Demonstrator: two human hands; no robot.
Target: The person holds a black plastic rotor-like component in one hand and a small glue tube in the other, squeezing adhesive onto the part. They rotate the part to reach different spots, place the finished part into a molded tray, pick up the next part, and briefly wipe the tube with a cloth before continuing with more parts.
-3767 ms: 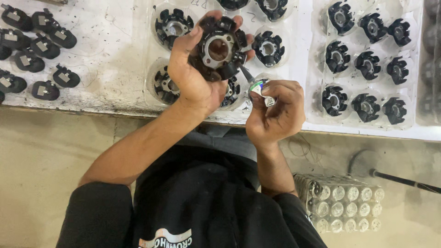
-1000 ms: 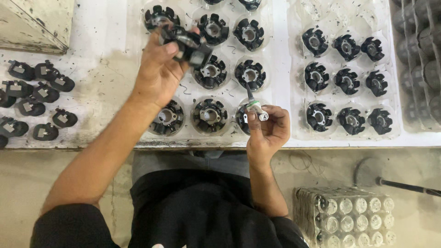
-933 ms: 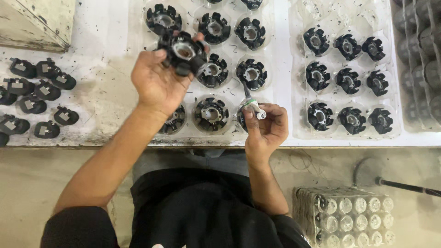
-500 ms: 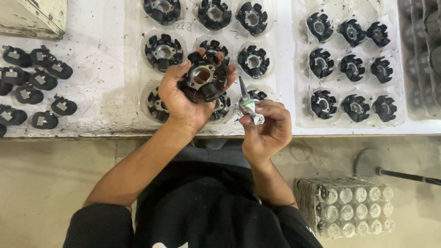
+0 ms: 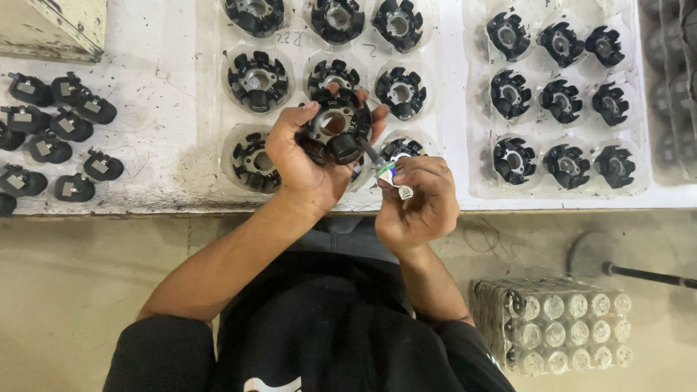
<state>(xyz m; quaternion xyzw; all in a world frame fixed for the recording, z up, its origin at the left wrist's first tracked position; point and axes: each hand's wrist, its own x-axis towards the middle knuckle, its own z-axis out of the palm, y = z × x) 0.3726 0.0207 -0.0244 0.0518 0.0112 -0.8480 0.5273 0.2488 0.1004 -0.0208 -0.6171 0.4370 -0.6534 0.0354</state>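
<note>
My left hand (image 5: 305, 163) grips a round black slotted part (image 5: 335, 132) with a metal centre, held just above the near edge of the clear plastic tray (image 5: 236, 94). My right hand (image 5: 420, 199) is closed around a small tube (image 5: 392, 180) with a thin nozzle; the nozzle tip points up and left at the lower right side of the held part. More black slotted parts (image 5: 257, 78) sit in the tray's round pockets behind my hands.
A second clear tray (image 5: 479, 109) with smaller black parts stands at the right. Several small black pieces (image 5: 62, 127) lie in rows at the left on the white bench. A stack of empty clear trays (image 5: 555, 327) rests on the floor at the lower right.
My left hand picked a black part from the tray's far side and brought it near, in front of me. My right hand with the tube came up to meet it.
</note>
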